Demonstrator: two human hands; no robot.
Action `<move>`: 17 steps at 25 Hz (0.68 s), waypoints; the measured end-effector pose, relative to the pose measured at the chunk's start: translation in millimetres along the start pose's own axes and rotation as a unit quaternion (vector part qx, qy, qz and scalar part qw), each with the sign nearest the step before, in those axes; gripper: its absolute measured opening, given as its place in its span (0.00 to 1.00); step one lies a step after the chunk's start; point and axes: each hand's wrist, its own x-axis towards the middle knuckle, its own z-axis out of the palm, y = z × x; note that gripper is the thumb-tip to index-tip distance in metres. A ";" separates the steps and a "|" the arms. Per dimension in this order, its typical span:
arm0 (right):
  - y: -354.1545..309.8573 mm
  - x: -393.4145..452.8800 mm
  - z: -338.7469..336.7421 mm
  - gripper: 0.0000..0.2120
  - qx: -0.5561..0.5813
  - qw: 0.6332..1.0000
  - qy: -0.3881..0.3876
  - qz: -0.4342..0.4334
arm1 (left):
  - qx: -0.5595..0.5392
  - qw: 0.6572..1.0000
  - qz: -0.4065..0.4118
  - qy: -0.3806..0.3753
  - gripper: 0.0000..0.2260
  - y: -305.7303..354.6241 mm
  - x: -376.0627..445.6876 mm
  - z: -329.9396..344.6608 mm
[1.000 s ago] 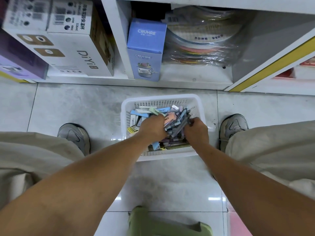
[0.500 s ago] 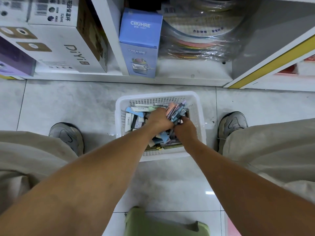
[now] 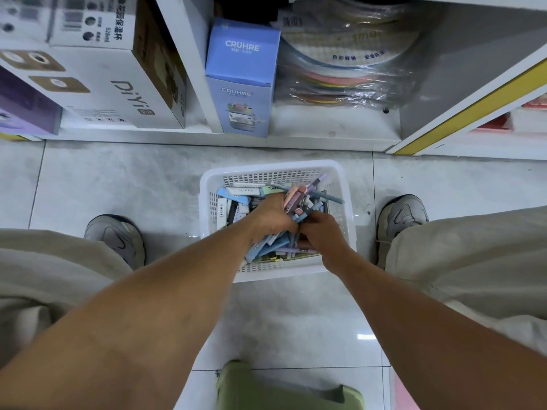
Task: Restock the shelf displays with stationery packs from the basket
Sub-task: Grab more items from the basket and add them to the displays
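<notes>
We've now bunched pastel slim stationery packs [image 3: 291,199] in our clenched left hand [image 3: 270,218], right hand [image 3: 321,233] shifted inward pinching more, all inside white perforated plastic basket [image 3: 344,208] — lift-out looks near.

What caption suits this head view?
Both hands, left hand and right hand, gather stationery packs inside the white basket.

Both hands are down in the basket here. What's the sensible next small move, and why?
Probably lift the left hand clear with its bundle of stationery packs. It already grips several, the right hand pinches more beside it, and both sit low inside the basket.
</notes>
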 end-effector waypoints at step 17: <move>-11.6 -9.0 -3.5 0.05 -0.170 0.978 0.104 -0.061 | -0.065 0.995 0.046 0.059 0.26 -6.5 -18.5 -17.8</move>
